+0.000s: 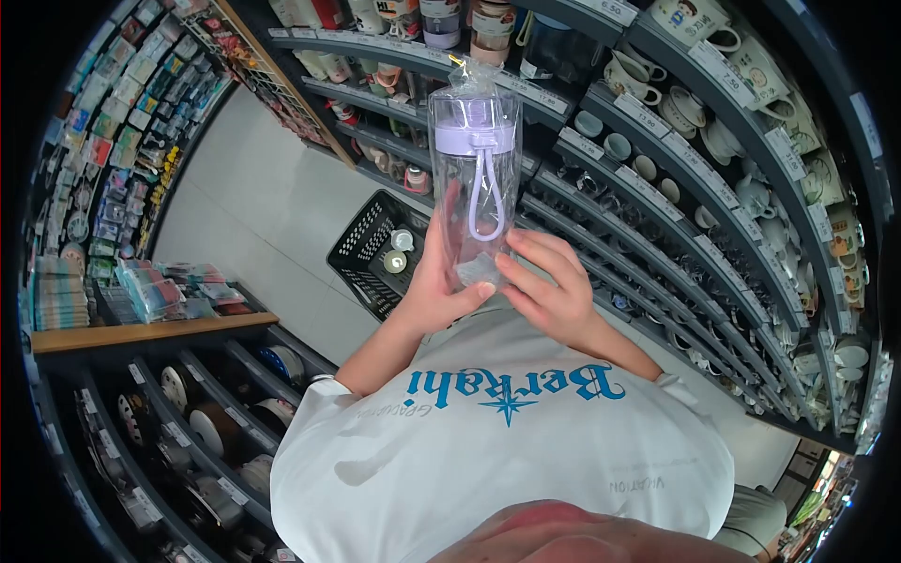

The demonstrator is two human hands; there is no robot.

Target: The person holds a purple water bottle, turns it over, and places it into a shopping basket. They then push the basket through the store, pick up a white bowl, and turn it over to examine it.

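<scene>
A clear water bottle (477, 141) with a lilac lid and a lilac carrying loop stands upright in front of my chest, wrapped in clear plastic film gathered at the top. My left hand (436, 291) is closed around its lower left side, the thumb lying across the front near the base. On the other side, my right hand (552, 281) presses bent fingertips against the bottle's lower right, below the loop. Behind the bottle, on the floor, a black shopping basket (352, 249) holds a couple of small round, light-coloured items.
To the right, curved grey shelves (657, 145) carry cups, mugs and teapots with price labels. More bottles (441, 23) line the shelf ahead. At lower left, a rack (188, 366) holds pans, and packaged goods (155, 291) lie on its wooden top. Grey floor (244, 188) runs between.
</scene>
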